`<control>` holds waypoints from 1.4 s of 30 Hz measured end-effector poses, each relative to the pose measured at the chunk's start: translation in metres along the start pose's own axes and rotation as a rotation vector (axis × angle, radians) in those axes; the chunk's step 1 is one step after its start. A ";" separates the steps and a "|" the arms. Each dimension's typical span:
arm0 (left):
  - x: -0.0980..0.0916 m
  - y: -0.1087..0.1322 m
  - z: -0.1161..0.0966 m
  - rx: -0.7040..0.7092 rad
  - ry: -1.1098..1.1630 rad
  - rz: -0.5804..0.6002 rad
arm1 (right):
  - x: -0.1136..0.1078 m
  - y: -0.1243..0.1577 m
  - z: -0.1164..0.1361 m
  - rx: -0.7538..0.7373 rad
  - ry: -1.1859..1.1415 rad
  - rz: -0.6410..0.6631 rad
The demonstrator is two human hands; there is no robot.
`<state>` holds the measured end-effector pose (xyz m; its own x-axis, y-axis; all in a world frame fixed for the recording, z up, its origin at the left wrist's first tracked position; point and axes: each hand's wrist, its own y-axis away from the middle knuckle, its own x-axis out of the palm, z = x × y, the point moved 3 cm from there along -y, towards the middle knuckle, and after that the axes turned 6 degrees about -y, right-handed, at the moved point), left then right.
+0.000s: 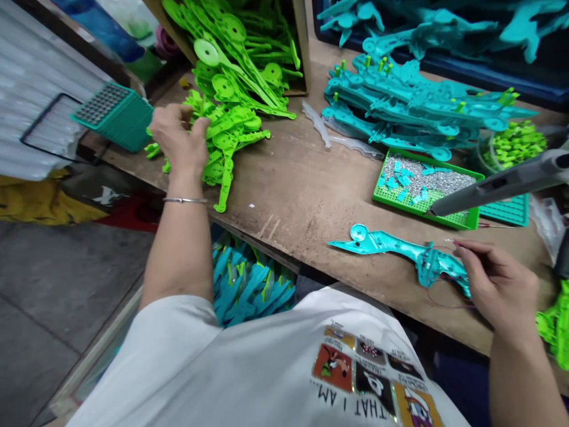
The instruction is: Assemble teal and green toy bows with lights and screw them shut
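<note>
My left hand (181,139) is at the heap of bright green plastic parts (226,139), fingers curled on a green piece at its near left side; the fingertips are partly hidden. On the bench before me lies a teal plastic part shaped like a long-beaked bird (395,243), with a round disc by its head and thin reddish wires (444,301) running around its body. Over its right end my right hand (498,284) is closed, thumb and forefinger pinching a thin wire with a small bright tip.
A grey electric screwdriver (502,181) hangs over a green tray (427,219) of screws and small teal pieces. Teal parts (400,104) are piled behind it, beside a tub of green pegs (515,145). A cardboard box (302,47) and stacked teal racks (118,118) stand leftward.
</note>
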<state>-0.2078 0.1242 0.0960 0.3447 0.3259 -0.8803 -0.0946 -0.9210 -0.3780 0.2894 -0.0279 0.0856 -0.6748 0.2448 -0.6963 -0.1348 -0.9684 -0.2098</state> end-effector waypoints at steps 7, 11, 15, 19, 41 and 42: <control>0.056 0.044 -0.085 0.356 0.086 0.022 | 0.055 -0.004 -0.001 -0.064 -0.132 0.108; 0.087 0.071 -0.119 0.463 0.153 0.072 | 0.084 -0.006 0.002 -0.181 -0.094 0.170; 0.099 0.078 -0.135 0.163 0.473 0.166 | 0.096 -0.006 -0.005 -0.251 -0.052 0.163; 0.103 0.068 -0.135 -0.266 0.936 0.429 | 0.101 -0.004 -0.014 -0.252 -0.040 0.130; 0.094 0.083 -0.139 0.428 0.482 0.843 | 0.093 0.009 -0.018 -0.247 -0.058 0.198; 0.096 0.082 -0.139 0.438 0.462 0.840 | 0.093 0.009 -0.018 -0.245 -0.056 0.201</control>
<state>-0.0530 0.0500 0.0199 0.3257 -0.5788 -0.7476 -0.7651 -0.6259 0.1513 0.2384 -0.0131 0.0065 -0.7099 0.0405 -0.7032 0.1789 -0.9553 -0.2355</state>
